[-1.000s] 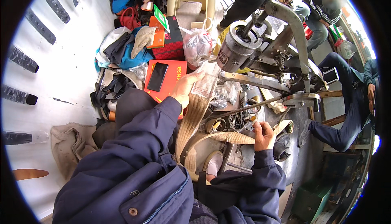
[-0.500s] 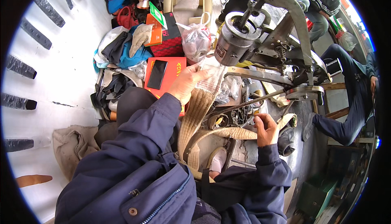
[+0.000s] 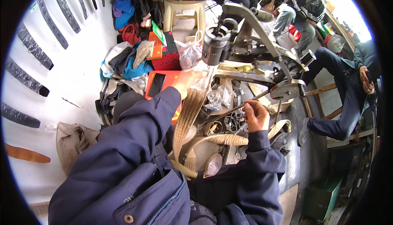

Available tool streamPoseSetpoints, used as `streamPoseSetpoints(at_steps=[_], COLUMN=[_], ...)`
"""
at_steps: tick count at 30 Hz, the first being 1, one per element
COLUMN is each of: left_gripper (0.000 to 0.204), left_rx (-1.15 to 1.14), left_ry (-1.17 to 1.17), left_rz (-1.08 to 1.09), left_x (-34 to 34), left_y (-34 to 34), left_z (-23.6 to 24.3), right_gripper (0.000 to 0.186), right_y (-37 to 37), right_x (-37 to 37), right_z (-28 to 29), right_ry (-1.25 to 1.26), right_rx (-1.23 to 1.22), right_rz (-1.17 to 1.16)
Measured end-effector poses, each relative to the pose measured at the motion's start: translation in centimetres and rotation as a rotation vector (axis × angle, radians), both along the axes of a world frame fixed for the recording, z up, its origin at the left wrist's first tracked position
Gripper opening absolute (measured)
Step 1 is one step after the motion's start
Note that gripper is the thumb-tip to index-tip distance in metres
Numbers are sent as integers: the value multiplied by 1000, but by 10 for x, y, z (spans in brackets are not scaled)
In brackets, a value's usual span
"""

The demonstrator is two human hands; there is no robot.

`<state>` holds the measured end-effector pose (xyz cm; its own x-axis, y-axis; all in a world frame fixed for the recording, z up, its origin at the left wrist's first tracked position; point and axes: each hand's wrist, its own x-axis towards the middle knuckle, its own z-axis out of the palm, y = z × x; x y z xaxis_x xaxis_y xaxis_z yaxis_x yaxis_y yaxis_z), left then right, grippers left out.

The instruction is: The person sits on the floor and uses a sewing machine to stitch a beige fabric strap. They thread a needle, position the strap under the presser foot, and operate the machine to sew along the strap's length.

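Observation:
My left hand (image 3: 186, 82) is closed on the white, patched end of a long beige ribbed fabric strap (image 3: 190, 108). That end lies on the narrow arm of a metal hand-cranked sewing machine (image 3: 241, 76), just under its cylindrical head (image 3: 215, 47). From there the strap hangs down toward my lap and curves back to the right. My right hand (image 3: 256, 116) hovers above the strap's lower run, fingers curled and thumb close to the fingertips. Whether something thin is between them I cannot make out. A slanting rod passes close by this hand, below the machine's wheel (image 3: 287, 89).
On the left, a black phone (image 3: 157, 85) rests on a red box (image 3: 171, 77), near piled bags and cloths (image 3: 127, 63). A plastic stool (image 3: 185, 8) stands at the far side. Scissors (image 3: 235, 120) and small parts lie under the machine. Two people sit on the right.
The whole view has shifted, showing more of the far side. My left hand still grips the strap at the machine's arm. My right hand's fingers remain curled, slightly nearer the rod.

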<state>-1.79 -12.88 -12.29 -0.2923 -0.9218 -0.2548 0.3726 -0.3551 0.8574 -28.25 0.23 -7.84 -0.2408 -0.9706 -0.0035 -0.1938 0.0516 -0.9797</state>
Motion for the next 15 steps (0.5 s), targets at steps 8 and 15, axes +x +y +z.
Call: streamPoseSetpoints(at_steps=[8,15], left_gripper=[37,40], left_rx=[-94,-119], left_ry=[-108,-2], left_rz=[32,10], left_x=[-3,-3], left_y=[1,6], left_z=[-11,-4], right_gripper=[18,26], right_y=[-28,-55], right_x=[-16,29], right_z=[27,86], right_ry=[-680,-902], right_rx=[-251,-210], right_rz=[-14,149])
